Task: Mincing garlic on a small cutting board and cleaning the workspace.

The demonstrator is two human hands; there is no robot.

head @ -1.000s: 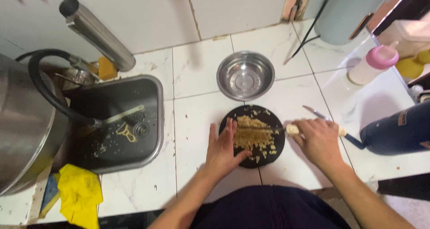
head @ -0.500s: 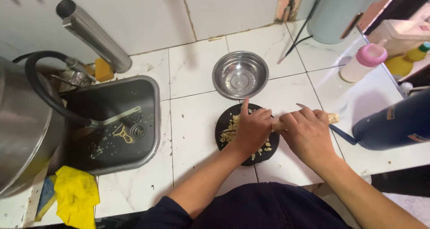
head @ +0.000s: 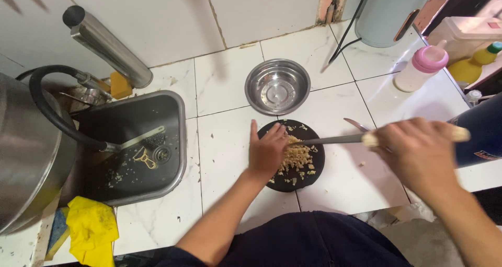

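One white tiled counter (head: 225, 94), inset steel sink (head: 180, 141).

The tabletop (head: 225, 89) is glossy white marbled tile, the bowl (head: 277, 86) at twelve o'clock and the sink (head: 130, 147) at nine are shiny metal, the round board (head: 308, 178) looks matt black, the knife (head: 334, 139) has a smooth metal blade, and the yellow cloth (head: 91, 230) looks soft.

You are standing in a home kitchen. A white tiled counter (head: 225, 89) holds a small steel sink (head: 133, 147), a steel bowl (head: 277, 85) and a round black chopping board (head: 293, 157). Condiment bottles (head: 418, 68) stand along its right edge.
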